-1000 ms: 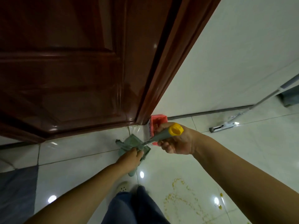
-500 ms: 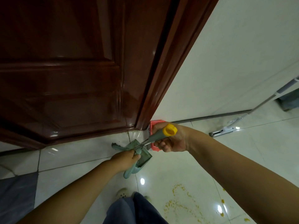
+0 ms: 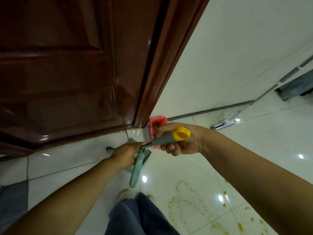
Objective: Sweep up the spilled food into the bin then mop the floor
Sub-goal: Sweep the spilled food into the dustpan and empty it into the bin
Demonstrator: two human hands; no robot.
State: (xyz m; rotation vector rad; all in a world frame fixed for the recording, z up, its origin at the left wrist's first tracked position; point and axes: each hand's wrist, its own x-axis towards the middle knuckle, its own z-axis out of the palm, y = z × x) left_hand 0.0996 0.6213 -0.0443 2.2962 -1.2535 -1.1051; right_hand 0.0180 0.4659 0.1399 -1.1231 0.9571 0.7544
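Half the green dustpan (image 3: 136, 170) behind left hand (image 3: 124, 156)

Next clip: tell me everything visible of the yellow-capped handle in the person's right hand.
The handle has a grey-green grip, plastic or rubber by its look, ending in a round yellow cap with a notched rim. A thin shiny metal-looking shaft leaves the grip's lower end. It is tilted, cap up and towards the camera, shaft pointing down-left. The right hand curls its fingers round the grip; the shaft's far end vanishes behind the left hand, so its head is unseen.
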